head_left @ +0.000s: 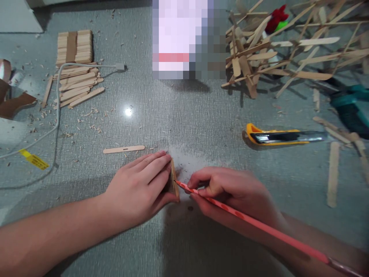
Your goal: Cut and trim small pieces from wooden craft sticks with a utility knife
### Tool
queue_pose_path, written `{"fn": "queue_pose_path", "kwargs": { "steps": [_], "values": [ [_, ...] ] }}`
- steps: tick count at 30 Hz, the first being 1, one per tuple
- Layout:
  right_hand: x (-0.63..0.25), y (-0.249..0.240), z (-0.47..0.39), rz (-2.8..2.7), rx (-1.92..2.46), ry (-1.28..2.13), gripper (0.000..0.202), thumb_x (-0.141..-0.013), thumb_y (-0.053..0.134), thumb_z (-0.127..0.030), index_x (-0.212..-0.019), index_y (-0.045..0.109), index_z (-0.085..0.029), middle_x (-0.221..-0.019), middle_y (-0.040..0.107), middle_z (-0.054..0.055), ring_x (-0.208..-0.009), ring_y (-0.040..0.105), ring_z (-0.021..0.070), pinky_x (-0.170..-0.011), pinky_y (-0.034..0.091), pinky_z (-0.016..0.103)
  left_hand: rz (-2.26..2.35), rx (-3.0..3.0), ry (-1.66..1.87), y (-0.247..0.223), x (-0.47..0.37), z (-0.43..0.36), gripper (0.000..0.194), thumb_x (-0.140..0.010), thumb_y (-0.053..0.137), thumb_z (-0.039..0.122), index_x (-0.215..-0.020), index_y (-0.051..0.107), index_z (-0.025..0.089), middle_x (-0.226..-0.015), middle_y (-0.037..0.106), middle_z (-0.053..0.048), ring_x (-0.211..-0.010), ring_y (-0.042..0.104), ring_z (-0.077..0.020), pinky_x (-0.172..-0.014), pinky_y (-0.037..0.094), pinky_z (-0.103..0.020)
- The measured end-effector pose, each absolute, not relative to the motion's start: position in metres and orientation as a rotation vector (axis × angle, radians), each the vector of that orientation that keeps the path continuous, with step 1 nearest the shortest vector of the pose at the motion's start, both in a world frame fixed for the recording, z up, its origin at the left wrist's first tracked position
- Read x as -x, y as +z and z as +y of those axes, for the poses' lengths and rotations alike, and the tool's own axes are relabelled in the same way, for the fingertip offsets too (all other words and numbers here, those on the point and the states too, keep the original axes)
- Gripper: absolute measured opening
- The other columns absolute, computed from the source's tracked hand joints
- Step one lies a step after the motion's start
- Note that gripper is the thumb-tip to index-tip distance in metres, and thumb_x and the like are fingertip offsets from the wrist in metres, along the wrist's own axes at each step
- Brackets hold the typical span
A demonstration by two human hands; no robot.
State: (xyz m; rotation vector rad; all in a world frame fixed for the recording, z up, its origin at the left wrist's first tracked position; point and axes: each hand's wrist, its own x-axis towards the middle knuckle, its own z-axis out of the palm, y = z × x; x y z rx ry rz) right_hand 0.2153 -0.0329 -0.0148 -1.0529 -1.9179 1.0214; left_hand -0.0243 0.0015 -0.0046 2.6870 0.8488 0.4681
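One grey textured tabletop [138, 127] carries everything. Left hand [135, 184]: fingers laid over a wooden piece [175, 189], which sits under them with one long edge showing, thumb at its near end. Right hand [230, 188]: fingers in a narrow pinch on a dotted pencil [259, 225], tip at that edge.

Risks, my judgement, big to small: the white cable [59, 96], left of the left fingers, could snag that forearm if it slides outward. The yellow utility knife [276, 137], beyond and right of the right fingers, could nick them if the hand swings out and the blade is exposed. The pencil could skid off the thin edge if the left fingers loosen and the piece rocks; pressing hard could snap the lead.

Hard to see: the craft-stick framework [250, 73], far right beyond the fingers, is cut off by the frame; so is the teal-handled tool [350, 111]. Pixelated patch straight beyond the fingers, unreadable. Knife blade end blurred, can't tell if extended. Wooden piece mostly covered; one layer or several, can't tell. Dark mark on the single craft stick [115, 150], just beyond the left fingers: too small to read.
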Motion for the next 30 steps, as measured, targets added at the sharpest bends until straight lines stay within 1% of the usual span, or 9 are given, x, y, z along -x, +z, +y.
{"fn": "queue_pose_path", "kwargs": {
  "steps": [8,11,16,21,27,30],
  "values": [
    [-0.2167,-0.0165,-0.034,-1.935,1.055,1.009,0.025,-0.088,0.066,-0.009,-0.079,0.05,-0.025,-0.088,0.072,-0.003,-0.067,0.067,0.0094,-0.056,0.051,0.023,0.853,-2.691,0.473,-0.0036,0.0244,0.0017,0.047,-0.099,0.061,0.046,-0.115,0.067,0.003,-0.125,0.07,-0.019,-0.123,0.067,-0.0348,-0.104,0.061,-0.046],
    [-0.2171,-0.016,-0.0332,-1.938,1.069,0.993,0.024,-0.089,0.067,-0.009,-0.08,0.051,-0.025,-0.09,0.072,-0.002,-0.069,0.068,0.0097,-0.056,0.051,0.023,0.855,-2.684,0.464,-0.0045,0.0248,0.0014,0.047,-0.099,0.061,0.046,-0.116,0.067,0.003,-0.126,0.07,-0.019,-0.124,0.066,-0.035,-0.105,0.06,-0.047],
    [-0.2166,-0.0169,-0.0328,-1.915,1.096,0.993,0.024,-0.09,0.067,-0.01,-0.08,0.05,-0.024,-0.092,0.072,-0.003,-0.071,0.068,0.0087,-0.059,0.052,0.022,0.862,-2.688,0.461,-0.0058,0.0248,0.0018,0.046,-0.098,0.062,0.045,-0.117,0.067,0.003,-0.127,0.069,-0.019,-0.124,0.066,-0.035,-0.104,0.061,-0.047],
    [-0.2152,-0.016,-0.0322,-1.919,1.104,0.99,0.024,-0.09,0.066,-0.01,-0.08,0.05,-0.023,-0.092,0.072,-0.002,-0.072,0.068,0.0083,-0.061,0.051,0.021,0.858,-2.698,0.471,-0.0048,0.0249,0.0017,0.047,-0.099,0.061,0.046,-0.117,0.067,0.004,-0.125,0.07,-0.019,-0.123,0.067,-0.0346,-0.103,0.061,-0.047],
    [-0.2146,-0.013,-0.0303,-1.918,1.058,1.001,0.024,-0.087,0.066,-0.008,-0.078,0.051,-0.024,-0.085,0.072,-0.003,-0.067,0.067,0.0091,-0.057,0.05,0.021,0.858,-2.689,0.473,-0.0043,0.0257,0.0014,0.045,-0.098,0.063,0.046,-0.116,0.067,0.004,-0.126,0.07,-0.018,-0.124,0.066,-0.0338,-0.105,0.06,-0.046],
    [-0.2162,-0.0126,-0.0314,-1.774,1.134,1.095,0.021,-0.087,0.069,-0.012,-0.077,0.055,-0.025,-0.086,0.072,-0.003,-0.067,0.068,0.0105,-0.055,0.051,0.022,0.852,-2.676,0.449,-0.0044,0.0271,0.0017,0.047,-0.097,0.064,0.047,-0.118,0.066,0.005,-0.129,0.069,-0.018,-0.125,0.066,-0.0336,-0.104,0.06,-0.046]
  ]
}}
